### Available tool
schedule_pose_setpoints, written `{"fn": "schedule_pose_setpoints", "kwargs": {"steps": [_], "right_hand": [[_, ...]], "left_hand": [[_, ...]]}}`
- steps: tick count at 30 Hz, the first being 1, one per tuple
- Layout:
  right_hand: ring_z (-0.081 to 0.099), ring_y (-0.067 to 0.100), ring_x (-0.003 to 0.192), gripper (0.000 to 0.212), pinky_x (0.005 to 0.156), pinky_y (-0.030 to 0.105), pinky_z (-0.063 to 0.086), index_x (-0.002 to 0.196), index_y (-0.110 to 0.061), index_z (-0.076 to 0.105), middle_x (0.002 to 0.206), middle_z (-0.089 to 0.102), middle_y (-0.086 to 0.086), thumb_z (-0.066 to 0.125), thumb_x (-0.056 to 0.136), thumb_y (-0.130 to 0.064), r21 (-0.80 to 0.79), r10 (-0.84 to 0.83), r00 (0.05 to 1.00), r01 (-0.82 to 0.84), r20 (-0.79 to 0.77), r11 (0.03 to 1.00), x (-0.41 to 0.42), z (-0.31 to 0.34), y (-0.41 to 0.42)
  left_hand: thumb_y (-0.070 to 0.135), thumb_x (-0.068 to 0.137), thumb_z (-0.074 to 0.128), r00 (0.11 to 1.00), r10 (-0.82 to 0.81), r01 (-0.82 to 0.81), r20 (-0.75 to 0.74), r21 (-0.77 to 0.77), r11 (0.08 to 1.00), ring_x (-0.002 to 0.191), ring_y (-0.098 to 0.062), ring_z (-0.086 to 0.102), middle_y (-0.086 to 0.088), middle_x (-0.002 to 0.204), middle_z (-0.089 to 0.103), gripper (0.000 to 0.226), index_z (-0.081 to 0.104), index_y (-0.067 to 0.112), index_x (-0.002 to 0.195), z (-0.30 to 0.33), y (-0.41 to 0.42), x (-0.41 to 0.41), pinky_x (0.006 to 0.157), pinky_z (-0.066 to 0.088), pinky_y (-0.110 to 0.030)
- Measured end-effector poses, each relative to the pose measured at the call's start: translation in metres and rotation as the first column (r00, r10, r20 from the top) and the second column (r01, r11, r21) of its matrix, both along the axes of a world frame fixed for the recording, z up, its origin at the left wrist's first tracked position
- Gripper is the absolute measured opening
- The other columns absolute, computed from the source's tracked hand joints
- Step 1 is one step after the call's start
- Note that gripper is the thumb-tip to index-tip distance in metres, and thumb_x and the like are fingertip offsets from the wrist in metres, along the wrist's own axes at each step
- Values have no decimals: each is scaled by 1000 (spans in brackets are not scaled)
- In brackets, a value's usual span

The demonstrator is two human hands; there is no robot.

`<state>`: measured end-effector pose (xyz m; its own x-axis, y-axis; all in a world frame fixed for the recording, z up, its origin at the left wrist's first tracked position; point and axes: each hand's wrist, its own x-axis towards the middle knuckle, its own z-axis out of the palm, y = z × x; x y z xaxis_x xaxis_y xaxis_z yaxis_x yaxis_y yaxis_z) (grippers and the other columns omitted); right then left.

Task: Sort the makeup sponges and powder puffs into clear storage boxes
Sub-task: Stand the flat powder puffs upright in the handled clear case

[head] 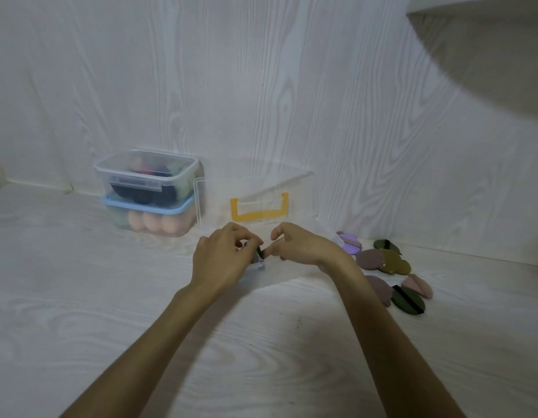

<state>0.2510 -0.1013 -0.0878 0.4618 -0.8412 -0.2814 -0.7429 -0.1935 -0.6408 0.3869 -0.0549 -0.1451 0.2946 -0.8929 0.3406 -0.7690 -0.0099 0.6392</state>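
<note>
Where hands meet, dark blur

surface: white woodgrain floor | back left by wall: blue-lidded box, clear box stacked on it | back middle: clear case, yellow handle | right: loose puffs in cluster

Clear glossy plastic storage boxes stand on a matt white wood-grain surface, near soft, matt powder puffs.
</note>
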Motion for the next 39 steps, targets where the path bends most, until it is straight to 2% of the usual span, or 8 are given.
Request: {"fn": "schedule_pose_setpoints", "kwargs": {"steps": [3,5,11,16,19,22,27,39], "right_hand": [[47,4,74,44,65,18,36,133,-12,42,88,49,-4,56,92,-22,9,2,1000,-2,11,1000,-3,0,-1],[46,2,72,44,73,21,36,132,-12,42,92,51,-1,56,92,-22,16,15,1000,-15,22,1000,-3,2,-1],[59,10,68,16,49,15,44,98,-14,59,88,68,3,67,84,-13,-125,-131,971,158,202,980,-66,40,-12],[65,22,83,35,81,36,56,90,-10,73,90,71,10,77,55,-12,-118,-451,837,437,-309,892,-159,25,-32],[58,16,75,40,66,23,48,108,-5,69,89,68,7,78,69,-9,23,-340,779,413,-527,910,-178,9,-33],[47,9,62,41,51,17,38,117,-17,64,73,53,-4,75,78,-11,27,-314,807,377,-499,926,-183,5,-27],[53,14,80,39,51,17,37,113,-28,65,99,57,2,70,80,-7,13,-246,839,289,-485,957,-184,-3,-30],[51,13,76,18,60,20,41,98,-11,67,85,59,2,70,83,-19,-6,-268,823,306,-500,952,-182,24,-24]], "left_hand": [[52,80,64,999,9,-10,48,23,1000,85,-7,54,19,102,56,18,67,35,85,1,0,-3,88,39,-33],[58,75,65,998,13,-15,62,27,1000,86,-8,54,19,101,54,27,65,34,86,0,0,-3,86,37,-32],[41,74,69,999,37,-37,8,2,999,84,-8,56,17,100,59,10,65,32,76,-1,-2,-3,85,37,-33],[40,78,67,998,19,-19,60,4,1000,84,-11,54,11,109,58,8,62,33,79,-2,-2,-1,86,38,-35],[40,81,64,993,0,-3,114,26,1000,90,-14,56,9,116,56,9,60,34,85,-4,-2,1,85,36,-34],[44,84,59,987,-26,19,159,44,999,97,-16,58,8,124,52,17,61,36,100,-5,-3,2,85,36,-36],[50,88,48,962,-57,36,268,85,996,106,-18,54,6,128,48,35,67,32,111,-4,-2,2,85,36,-36],[38,87,59,988,-39,30,148,63,998,105,-16,53,7,127,48,17,68,29,98,-2,1,2,93,32,-37]]}}
